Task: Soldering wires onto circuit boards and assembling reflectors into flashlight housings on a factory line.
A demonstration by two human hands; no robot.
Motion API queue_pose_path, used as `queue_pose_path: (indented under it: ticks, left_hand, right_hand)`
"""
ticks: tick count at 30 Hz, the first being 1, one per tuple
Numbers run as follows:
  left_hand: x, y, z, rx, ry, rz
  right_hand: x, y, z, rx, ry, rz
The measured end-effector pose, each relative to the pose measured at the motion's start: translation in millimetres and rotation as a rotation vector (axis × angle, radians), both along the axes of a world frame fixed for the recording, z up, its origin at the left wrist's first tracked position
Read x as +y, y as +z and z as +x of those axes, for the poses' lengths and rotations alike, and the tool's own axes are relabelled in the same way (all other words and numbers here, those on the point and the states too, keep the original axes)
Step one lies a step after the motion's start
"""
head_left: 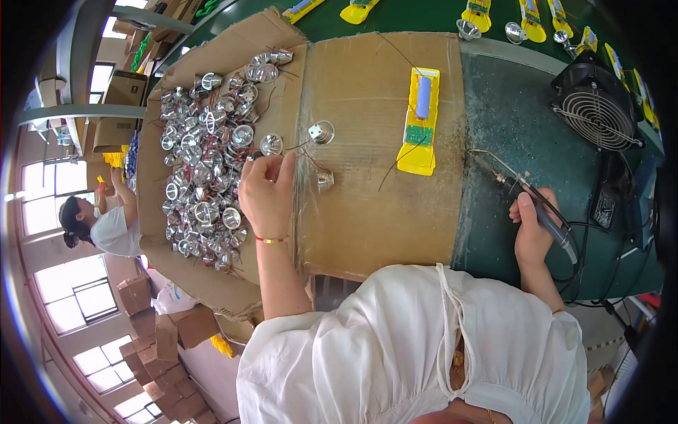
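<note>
My right hand grips a soldering iron with a thin metal feed tube along its tip, which points up and left over the dark green mat. My left hand has its fingers drawn together at the edge of a cardboard box heaped with silver reflector cups. What the fingers hold, if anything, is hidden. Thin wires run beside them to two loose reflector cups on the cardboard sheet. Right of these lies a yellow casing with a purple battery, a green circuit board and dark wires.
A black fan with a round wire guard stands at the far right. Several yellow casings line the far edge, some with reflector cups. Black cables lie near my right hand. Another person works at the left, beyond the box.
</note>
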State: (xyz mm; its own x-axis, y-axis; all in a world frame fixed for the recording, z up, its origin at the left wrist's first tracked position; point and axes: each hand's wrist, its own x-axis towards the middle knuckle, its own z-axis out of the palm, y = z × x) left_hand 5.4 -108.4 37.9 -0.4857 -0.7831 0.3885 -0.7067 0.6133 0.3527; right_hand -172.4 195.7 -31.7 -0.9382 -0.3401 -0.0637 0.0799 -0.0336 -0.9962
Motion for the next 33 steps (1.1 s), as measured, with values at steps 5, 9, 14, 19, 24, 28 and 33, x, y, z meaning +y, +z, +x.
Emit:
queue_pose_path:
  ticks: [5, 9, 14, 19, 24, 28, 33]
  left_hand:
    - [2.4, -19.4, -7.0, -0.185, 0.078, 0.383]
    - [-8.4, -37.0, -14.4, 0.223, -0.171, 0.644]
    - [27.2, -32.5, -31.3, 0.428, -0.315, 0.978]
    - [50.9, -29.7, -53.4, 0.414, -0.323, 0.947]
    - [56.7, -40.6, -70.9, 0.252, -0.363, 0.864]
    - [64.0, -49.5, -78.5, 0.281, -0.457, 0.670]
    - [65.1, -50.7, -84.3, 0.300, -0.429, 0.730]
  right_hand:
    - [-2.0, 1.9, 7.7, 0.031, 0.035, -0.015]
    - [-2.2, 10.1, 10.8, 0.058, 0.051, 0.000]
    - [-5.1, 14.1, 17.0, 0.005, 0.053, -0.025]
    - [-23.4, 21.8, 20.5, 0.114, 0.128, 0.013]
    - [-38.8, 23.5, 15.9, 0.266, 0.138, 0.073]
    - [-53.2, 19.0, 12.8, 0.249, 0.143, 0.002]
    - [-62.4, 21.3, 9.4, 0.139, 0.171, -0.029]
